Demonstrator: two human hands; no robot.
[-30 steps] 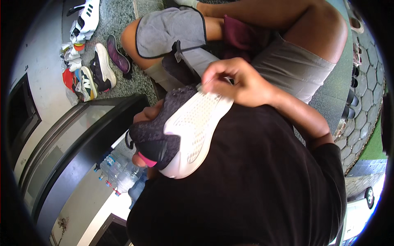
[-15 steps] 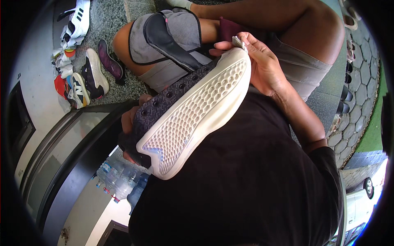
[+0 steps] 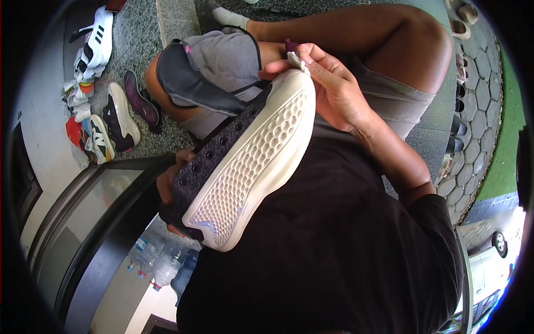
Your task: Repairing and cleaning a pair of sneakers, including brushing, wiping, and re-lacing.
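Observation:
A dark speckled knit shoe [image 3: 211,150] with a cream, dimpled sole lies tilted across my black shirt, toe up to the right. My left hand [image 3: 173,175] grips it from the left near the heel, mostly hidden behind it. My right hand [image 3: 339,92] pinches a small pale, crumpled piece [image 3: 297,61], cloth or paper, at the toe. Above the shoe, a black padded strip [image 3: 194,83], perhaps its tongue or an insole, lies over a grey cloth [image 3: 228,53] on my left knee. A maroon cloth [image 3: 292,45] shows behind my right fingers.
Several shoes [image 3: 97,42] and a purple sneaker [image 3: 142,100] lie on the speckled floor at left. A dark curved frame [image 3: 94,245] and plastic bottles [image 3: 164,270] sit lower left. Footwear [image 3: 456,128] lines the right edge beside paving [image 3: 478,111]. A white car [image 3: 484,278] is beyond.
The shoe has turned to show more of its sole, with its toe higher. My right hand has moved up with the toe. The black strip now lies over the grey cloth.

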